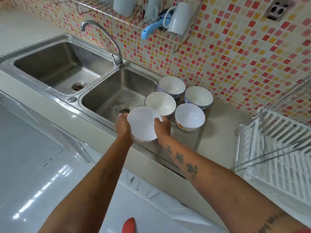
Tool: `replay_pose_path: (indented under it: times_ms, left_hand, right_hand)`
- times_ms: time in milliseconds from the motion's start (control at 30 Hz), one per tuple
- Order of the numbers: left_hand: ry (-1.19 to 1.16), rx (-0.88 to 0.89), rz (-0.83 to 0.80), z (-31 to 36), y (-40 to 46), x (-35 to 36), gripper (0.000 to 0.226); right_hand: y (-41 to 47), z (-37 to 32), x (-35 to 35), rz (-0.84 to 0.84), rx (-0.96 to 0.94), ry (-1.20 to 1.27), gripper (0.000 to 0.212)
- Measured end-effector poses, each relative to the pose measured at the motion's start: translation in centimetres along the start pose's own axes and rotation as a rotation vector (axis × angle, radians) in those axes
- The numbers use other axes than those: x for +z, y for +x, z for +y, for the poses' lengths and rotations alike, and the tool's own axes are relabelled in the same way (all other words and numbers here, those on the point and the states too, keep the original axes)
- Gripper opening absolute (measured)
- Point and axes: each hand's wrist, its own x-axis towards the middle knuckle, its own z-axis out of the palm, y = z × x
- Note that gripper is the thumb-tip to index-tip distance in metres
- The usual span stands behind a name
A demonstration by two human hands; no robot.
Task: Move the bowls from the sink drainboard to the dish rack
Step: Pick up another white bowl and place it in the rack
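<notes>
A plain white bowl (143,123) is held above the front edge of the steel drainboard (218,132), tilted toward me. My left hand (123,126) grips its left rim and my right hand (162,127) grips its right rim, thumb over the edge. Several more bowls stand upright on the drainboard behind it: a dark-rimmed one (160,103), two blue-patterned ones (171,85) (198,96) and one with an orange pattern (190,116). The white dish rack (277,148) with its wire frame sits on the counter at the right.
A double steel sink (117,91) with a curved tap (104,36) lies left of the bowls. A wall-mounted wire rack (151,12) with white mugs and a blue-handled tool hangs on the mosaic tiles above. White cabinet fronts and glossy floor are below.
</notes>
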Motion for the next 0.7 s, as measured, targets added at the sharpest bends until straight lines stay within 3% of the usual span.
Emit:
replay_pose_path:
  times_ms: [100, 200, 333, 467, 567, 700]
  left_hand:
    - [-0.070, 0.011, 0.046, 2.7, -0.4, 1.0, 0.031]
    - [-0.155, 0.039, 0.014, 7.7, -3.7, 5.0, 0.019]
    - [-0.031, 0.039, -0.434, 13.9, -9.1, 12.4, 0.076]
    - [0.061, -0.043, -0.982, 15.7, -20.2, 20.1, 0.061]
    - [0.060, -0.227, -1.319, 14.0, -27.7, 24.7, 0.059]
    - [0.142, -0.350, -1.563, 10.1, -35.6, 30.4, 0.065]
  right_hand:
    - [-1.2, -2.7, -0.4, 0.031, -0.085, 0.029, 0.041]
    - [-2.7, -7.7, -4.4, 0.110, -0.231, 0.145, 0.042]
    - [-5.4, -15.3, -13.4, 0.284, -0.494, 0.268, 0.046]
    - [-10.1, -20.6, -24.9, 0.473, -0.739, 0.296, 0.044]
    - [-12.9, -21.7, -33.5, 0.678, -0.854, 0.233, 0.037]
    - [-16.2, -20.2, -43.8, 0.882, -0.907, 0.197, 0.028]
